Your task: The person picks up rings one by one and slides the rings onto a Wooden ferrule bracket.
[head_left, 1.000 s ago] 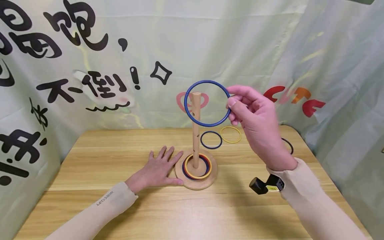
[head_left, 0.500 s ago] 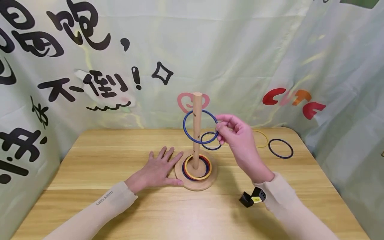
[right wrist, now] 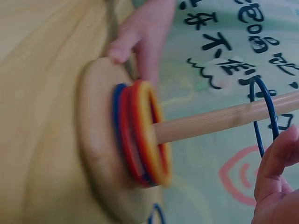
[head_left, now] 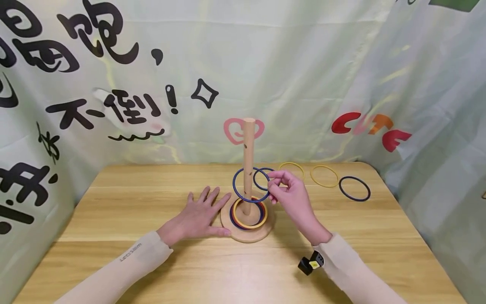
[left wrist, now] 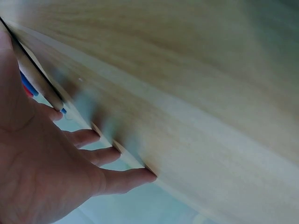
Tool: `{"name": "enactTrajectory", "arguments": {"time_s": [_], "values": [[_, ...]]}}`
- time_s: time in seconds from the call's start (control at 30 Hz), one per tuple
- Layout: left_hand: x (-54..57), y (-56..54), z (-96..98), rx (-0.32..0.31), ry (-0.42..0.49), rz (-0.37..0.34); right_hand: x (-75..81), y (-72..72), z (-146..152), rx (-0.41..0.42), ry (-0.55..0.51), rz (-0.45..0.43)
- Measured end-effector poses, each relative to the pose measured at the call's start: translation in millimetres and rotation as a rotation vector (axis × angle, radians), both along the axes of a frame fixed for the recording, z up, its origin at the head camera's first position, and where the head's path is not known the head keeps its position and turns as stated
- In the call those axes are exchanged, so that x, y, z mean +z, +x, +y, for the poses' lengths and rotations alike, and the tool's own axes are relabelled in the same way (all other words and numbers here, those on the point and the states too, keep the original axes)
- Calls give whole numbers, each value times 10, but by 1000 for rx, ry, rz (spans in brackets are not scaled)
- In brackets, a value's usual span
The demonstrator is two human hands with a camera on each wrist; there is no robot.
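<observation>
My right hand (head_left: 290, 194) pinches a blue ring (head_left: 233, 185) between thumb and fingertips. That ring hangs around the upright wooden peg (head_left: 248, 143), partway down, as the right wrist view also shows. Lower down, several stacked rings lie around the peg on its round wooden base (head_left: 247, 237), with a yellow ring (right wrist: 163, 179) on top and red and blue ones below. My left hand (head_left: 199, 217) lies palm down on the table at the left side of the base, fingers spread, thumb and index finger at its edge.
Behind the peg lies another blue ring (head_left: 264, 169), with a yellow ring (head_left: 291, 163) beside it. Further right are a second yellow ring (head_left: 325, 186) and a dark blue ring (head_left: 356, 200). A printed cloth (head_left: 296, 63) hangs behind the wooden table (head_left: 152, 181).
The right hand has come down and left with the blue ring, from level with the peg's top to around its lower half. The left hand has stayed in place.
</observation>
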State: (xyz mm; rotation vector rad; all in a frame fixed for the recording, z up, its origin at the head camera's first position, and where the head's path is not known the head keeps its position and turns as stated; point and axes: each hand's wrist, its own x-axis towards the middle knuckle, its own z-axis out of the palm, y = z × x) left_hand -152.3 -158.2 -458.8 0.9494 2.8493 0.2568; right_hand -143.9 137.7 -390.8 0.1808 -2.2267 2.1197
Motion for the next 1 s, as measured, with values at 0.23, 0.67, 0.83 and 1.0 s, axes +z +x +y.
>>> {"name": "enactTrajectory", "arguments": {"time_s": [0.23, 0.67, 0.83, 1.0], "values": [[15, 5, 22, -1, 4, 2, -265, 38, 17, 24, 88, -59], [-24, -16, -3, 1, -7, 12, -515, 99, 50, 43, 191, -70], [-20, -11, -1, 3, -6, 9, -556, 126, 49, 61, 188, -86], [-11, -8, 16, 5, -8, 6, -573, 124, 42, 73, 191, -94]]}}
